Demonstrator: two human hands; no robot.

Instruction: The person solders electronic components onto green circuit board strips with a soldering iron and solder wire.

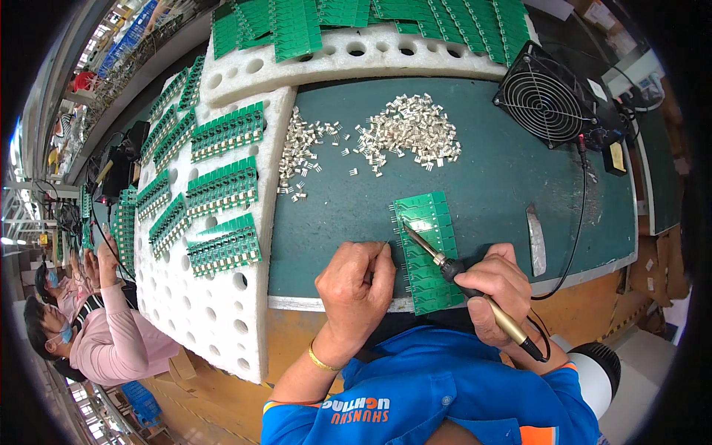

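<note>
A green circuit board (426, 282) lies on the dark green table, close to its front edge, with a row of pins along its left side. My right hand (498, 293) is closed around a soldering iron (451, 270) with a black grip and gold handle. The iron's tip is at the upper left part of the board, by the pins. Just left of the board, my left hand (356, 285) is closed in a pinch near the pin row. What its fingers hold, if anything, I cannot make out.
Small white connectors lie in a large pile (411, 133) and a smaller one (297, 152). White foam slabs (222, 300) at left and back carry several green boards (222, 182). A black fan (545, 104) stands back right, near a metal strip (535, 241). Co-workers (111, 348) sit left.
</note>
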